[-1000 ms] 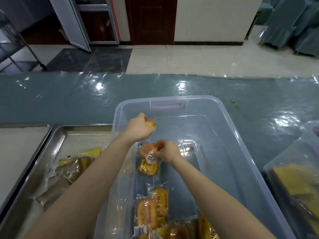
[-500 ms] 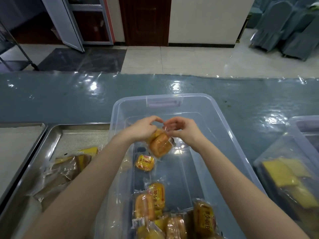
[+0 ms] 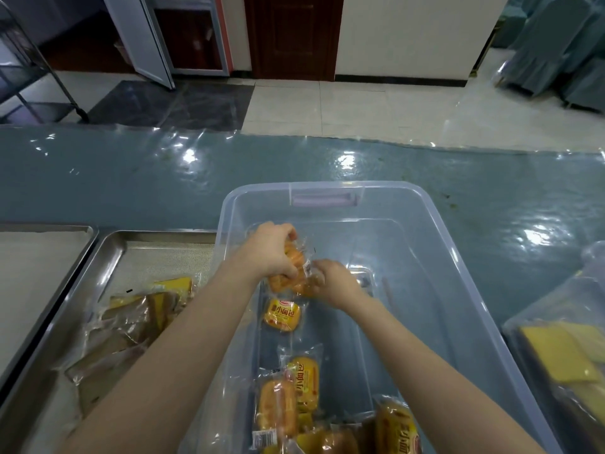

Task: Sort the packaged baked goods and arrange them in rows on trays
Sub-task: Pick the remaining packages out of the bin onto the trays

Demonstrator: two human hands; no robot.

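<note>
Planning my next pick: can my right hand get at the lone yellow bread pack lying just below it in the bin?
Likely yes for reach: the yellow bread pack lies uncovered close beside the right hand. But that hand's grip is taken by wrapped buns held with the left hand.

A small bunch of clear-wrapped, orange-brown bread rolls (image 3: 288, 276) is held above the floor of the clear bin (image 3: 458, 257) — the left hand (image 3: 271, 253) grips it from above and the right hand (image 3: 334, 283) pinches its right side. Just nearer, a single yellow-labelled pack (image 3: 282, 315) lies flat, label up, and more packs (image 3: 288, 401) overlap at the bin's near end, some showing labels, some bare crust. Just left of the bin a steel tray (image 3: 108, 253) holds a loose heap of wrapped yellow-and-brown cake slices (image 3: 140, 316) — beside it sits a second tray (image 3: 49, 227) with a pale liner.
</note>
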